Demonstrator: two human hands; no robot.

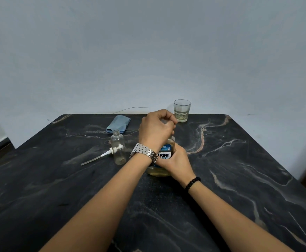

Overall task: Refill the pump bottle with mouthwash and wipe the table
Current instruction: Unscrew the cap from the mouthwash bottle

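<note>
Your mouthwash bottle (165, 153) stands upright on the dark marbled table (239, 179), about mid-table, and everything else reads off it. It's clear plastic with a blue and white label, letters "ERINE" and "MINT" showing, pale yellowish liquid low in the base. Your right hand (175, 160) wraps the body of it from the right side, fingers curled around the label, black bead bracelet (193, 182) on that wrist. Your left hand (156, 130) sits on top of it, fingers clenched over the neck; the cap is hidden under the fist, so on or off can't be told. Metal watch (144, 151) on the left wrist. Just left of the mouthwash bottle stands the pump bottle (118, 147): small, clear, upright, open mouth, nearly empty with a trace of liquid at the bottom. Its white pump head (106, 154) with the dip tube lies flat on the table, touching or just beside the pump bottle's left side. Behind-left of the mouthwash bottle, near the far edge, a folded blue cloth (118, 124). Behind-right of it, a clear glass (182, 110) with a little pale liquid.
</note>
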